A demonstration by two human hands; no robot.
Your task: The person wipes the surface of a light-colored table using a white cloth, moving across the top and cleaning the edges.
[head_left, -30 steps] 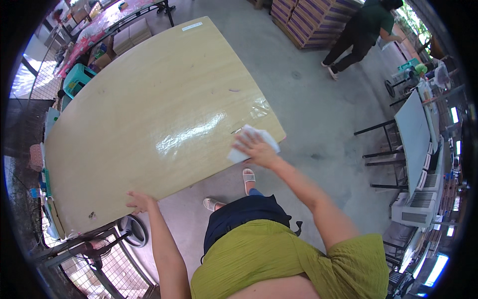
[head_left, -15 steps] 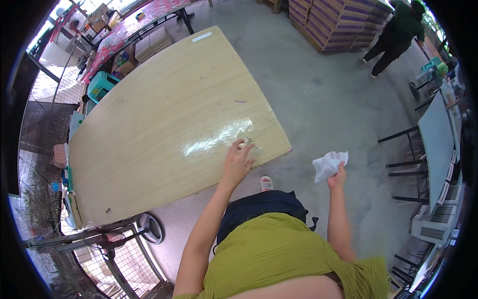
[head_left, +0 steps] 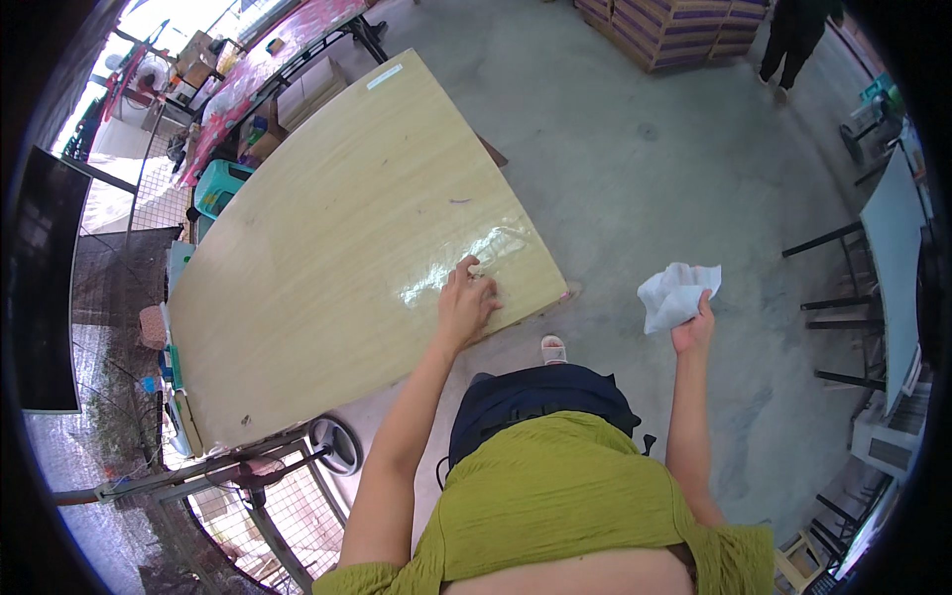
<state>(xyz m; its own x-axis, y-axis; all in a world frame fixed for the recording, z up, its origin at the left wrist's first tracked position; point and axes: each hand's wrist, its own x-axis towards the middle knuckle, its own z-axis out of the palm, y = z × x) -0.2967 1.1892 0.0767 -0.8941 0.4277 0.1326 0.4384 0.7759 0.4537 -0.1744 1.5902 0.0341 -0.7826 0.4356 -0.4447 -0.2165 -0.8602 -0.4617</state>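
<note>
A large pale wood-grain tabletop (head_left: 337, 228) with rounded sides spreads out to my left and ahead. Close to its near right corner, my left hand (head_left: 466, 307) rests on the surface, fingers curled. Whatever lies under the fingertips is too small to make out. Bright glare and a glossy patch (head_left: 496, 243) show just beyond the fingers. Away from the table, over the floor at my right, my right hand (head_left: 694, 332) grips a crumpled white cloth (head_left: 677, 297) between thumb and fingers; the cloth stands up above the hand.
A white label strip (head_left: 385, 76) lies at the table's far end. Small specks dot the top. Stacked cartons (head_left: 679, 35) and a walking person (head_left: 793, 40) are at the far right. Another table (head_left: 892, 268) stands at the right, a teal stool (head_left: 220, 186) at the left.
My left hand's fingers have curled in more at the tabletop. The right hand, with the cloth, has risen a little outward. The view has shifted, and the person at the far right has walked farther off.
</note>
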